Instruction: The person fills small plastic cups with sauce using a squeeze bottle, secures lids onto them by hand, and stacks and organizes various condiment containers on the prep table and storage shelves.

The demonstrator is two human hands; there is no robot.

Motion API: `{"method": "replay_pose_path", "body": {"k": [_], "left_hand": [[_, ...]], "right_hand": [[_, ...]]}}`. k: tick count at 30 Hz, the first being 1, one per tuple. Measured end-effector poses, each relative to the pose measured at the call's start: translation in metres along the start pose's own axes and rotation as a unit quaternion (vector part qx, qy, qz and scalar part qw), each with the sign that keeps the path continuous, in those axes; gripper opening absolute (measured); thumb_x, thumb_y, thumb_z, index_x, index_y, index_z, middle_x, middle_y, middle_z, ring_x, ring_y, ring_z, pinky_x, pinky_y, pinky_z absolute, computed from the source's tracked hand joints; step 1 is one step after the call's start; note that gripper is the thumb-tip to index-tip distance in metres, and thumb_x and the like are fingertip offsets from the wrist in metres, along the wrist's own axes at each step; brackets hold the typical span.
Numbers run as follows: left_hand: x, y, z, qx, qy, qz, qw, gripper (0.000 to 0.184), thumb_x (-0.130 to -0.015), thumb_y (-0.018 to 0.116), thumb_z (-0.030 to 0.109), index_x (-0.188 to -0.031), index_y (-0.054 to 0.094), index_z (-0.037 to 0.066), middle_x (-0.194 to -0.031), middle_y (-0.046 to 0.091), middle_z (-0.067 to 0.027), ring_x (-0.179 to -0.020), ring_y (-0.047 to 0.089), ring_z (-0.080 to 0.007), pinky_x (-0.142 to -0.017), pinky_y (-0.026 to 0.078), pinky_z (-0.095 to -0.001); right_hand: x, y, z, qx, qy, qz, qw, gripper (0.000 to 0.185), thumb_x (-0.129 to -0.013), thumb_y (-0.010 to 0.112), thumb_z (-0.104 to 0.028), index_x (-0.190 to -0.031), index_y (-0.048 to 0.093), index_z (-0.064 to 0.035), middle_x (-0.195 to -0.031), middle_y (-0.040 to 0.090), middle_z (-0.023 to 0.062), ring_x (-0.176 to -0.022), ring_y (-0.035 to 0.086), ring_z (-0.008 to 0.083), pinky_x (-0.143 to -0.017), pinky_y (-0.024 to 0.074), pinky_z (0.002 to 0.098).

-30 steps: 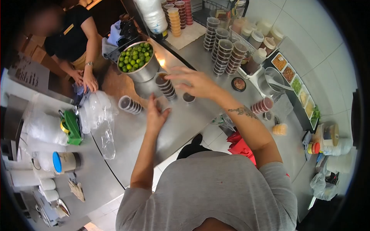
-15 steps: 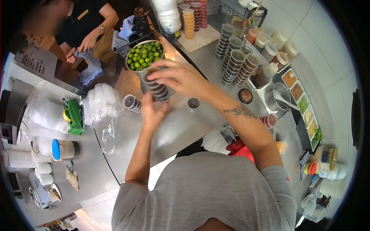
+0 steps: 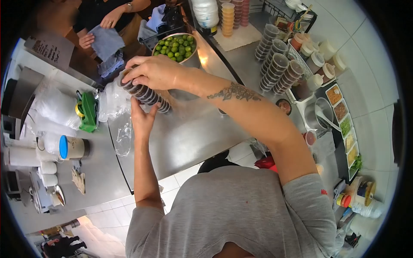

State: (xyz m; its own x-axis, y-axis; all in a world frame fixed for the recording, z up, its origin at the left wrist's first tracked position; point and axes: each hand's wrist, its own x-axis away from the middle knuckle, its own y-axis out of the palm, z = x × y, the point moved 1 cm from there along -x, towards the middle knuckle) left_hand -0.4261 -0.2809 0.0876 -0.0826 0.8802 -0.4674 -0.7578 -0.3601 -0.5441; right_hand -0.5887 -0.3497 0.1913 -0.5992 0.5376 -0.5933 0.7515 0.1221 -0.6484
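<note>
A leaning stack of small clear cups of dark sauce point(image 3: 148, 94) is between my hands over the steel counter. My right hand point(image 3: 150, 74) reaches across and curls its fingers over the stack's upper end. Lower down, my left hand point(image 3: 143, 118) holds the near side of the stack, thumb pointing up; some of its fingers are hidden behind the cups. A single cup point(image 3: 222, 112) shows only partly beneath my right forearm. Behind my right wrist stands a metal bowl of green limes point(image 3: 175, 48).
Several stacks of sauce cups point(image 3: 275, 64) stand at the right, beside squeeze bottles point(image 3: 316, 60) and a tray of toppings point(image 3: 345, 124). Plastic bags point(image 3: 114, 103) and a green dispenser point(image 3: 88, 112) lie left. Across the counter, a person holds a grey cloth point(image 3: 106, 43).
Both hands have moved left with the cups, to where a shorter cup stack stood. The held stack now looks longer and leans more. The person opposite has spread out the cloth.
</note>
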Motion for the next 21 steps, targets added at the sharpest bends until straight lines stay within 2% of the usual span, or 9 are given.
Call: {"method": "replay_pose_path", "body": {"k": [1,4,7,10,12,14,17,20,21], "left_hand": [[0.000,0.000,0.000,-0.016,-0.019,-0.005,1.000,0.058,-0.068,0.082,0.015,-0.113,0.048,0.000,-0.093,0.057,-0.0144,-0.081,0.054,-0.0287,-0.072,0.044,-0.0379],[-0.005,0.005,0.012,-0.055,0.059,0.043,0.996,0.057,-0.069,0.082,0.015,-0.111,0.048,-0.001,-0.095,0.057,-0.0148,-0.082,0.055,-0.0286,-0.073,0.045,-0.0378],[-0.007,0.011,0.052,-0.014,0.050,0.003,0.999,0.055,-0.070,0.081,0.015,-0.111,0.048,-0.002,-0.097,0.057,-0.0154,-0.084,0.055,-0.0299,-0.074,0.045,-0.0380],[0.006,0.045,0.074,0.057,0.109,-0.064,0.990,0.056,-0.070,0.081,0.015,-0.112,0.048,-0.001,-0.096,0.057,-0.0160,-0.085,0.055,-0.0321,-0.074,0.046,-0.0393],[0.021,0.073,0.093,0.040,0.197,-0.081,0.976,0.060,-0.070,0.081,0.016,-0.116,0.047,-0.001,-0.093,0.056,-0.0166,-0.084,0.055,-0.0339,-0.074,0.046,-0.0405],[0.042,0.103,0.094,0.017,0.149,-0.175,0.973,0.065,-0.070,0.081,0.015,-0.121,0.046,-0.001,-0.094,0.056,-0.0171,-0.087,0.055,-0.0341,-0.076,0.046,-0.0412],[0.058,0.136,0.095,0.085,0.159,-0.203,0.963,0.067,-0.070,0.081,0.014,-0.124,0.045,-0.002,-0.095,0.056,-0.0178,-0.089,0.055,-0.0345,-0.078,0.046,-0.0413],[0.062,0.146,0.096,0.105,0.182,-0.171,0.963,0.050,-0.071,0.081,0.016,-0.105,0.048,-0.001,-0.097,0.055,-0.0180,-0.080,0.054,-0.0316,-0.069,0.044,-0.0393],[0.064,0.146,0.096,0.080,0.186,-0.171,0.964,0.057,-0.071,0.081,0.016,-0.112,0.046,-0.002,-0.098,0.056,-0.0186,-0.082,0.055,-0.0327,-0.072,0.045,-0.0405]], "right_hand": [[-0.001,-0.002,0.000,0.004,-0.003,-0.008,1.000,0.022,-0.086,0.064,-0.020,-0.106,0.073,-0.0268,-0.123,0.060,-0.0018,-0.096,0.065,0.0237,-0.083,0.0513,0.0369],[0.001,-0.024,-0.012,0.022,-0.014,-0.004,1.000,0.021,-0.087,0.064,-0.024,-0.106,0.073,-0.0256,-0.121,0.060,0.0000,-0.097,0.064,0.0244,-0.083,0.0507,0.0370],[0.021,-0.064,-0.037,0.055,-0.014,0.008,0.998,0.021,-0.087,0.064,-0.028,-0.105,0.073,-0.0217,-0.120,0.060,0.0029,-0.097,0.064,0.0245,-0.082,0.0504,0.0367],[0.072,-0.104,-0.057,0.098,-0.003,0.048,0.994,0.022,-0.086,0.065,-0.029,-0.104,0.073,-0.0202,-0.118,0.060,0.0030,-0.095,0.064,0.0244,-0.081,0.0507,0.0363],[0.110,-0.121,-0.061,0.104,0.068,0.054,0.991,0.023,-0.085,0.066,-0.030,-0.104,0.073,-0.0201,-0.117,0.061,0.0028,-0.090,0.066,0.0239,-0.077,0.0517,0.0351],[0.144,-0.131,-0.062,0.115,0.135,0.050,0.983,0.023,-0.085,0.067,-0.029,-0.105,0.073,-0.0197,-0.117,0.061,0.0031,-0.087,0.067,0.0234,-0.074,0.0523,0.0342],[0.175,-0.134,-0.052,0.126,0.188,0.039,0.973,0.024,-0.085,0.067,-0.026,-0.107,0.072,-0.0180,-0.118,0.061,0.0042,-0.084,0.068,0.0223,-0.072,0.0529,0.0333],[0.188,-0.132,-0.046,0.126,0.192,0.046,0.972,0.024,-0.086,0.063,-0.015,-0.109,0.071,-0.0174,-0.122,0.060,0.0056,-0.084,0.068,0.0222,-0.074,0.0538,0.0330],[0.189,-0.132,-0.045,0.111,0.194,0.043,0.974,0.025,-0.086,0.063,-0.013,-0.109,0.071,-0.0181,-0.123,0.060,0.0057,-0.084,0.069,0.0224,-0.075,0.0540,0.0331]]}}
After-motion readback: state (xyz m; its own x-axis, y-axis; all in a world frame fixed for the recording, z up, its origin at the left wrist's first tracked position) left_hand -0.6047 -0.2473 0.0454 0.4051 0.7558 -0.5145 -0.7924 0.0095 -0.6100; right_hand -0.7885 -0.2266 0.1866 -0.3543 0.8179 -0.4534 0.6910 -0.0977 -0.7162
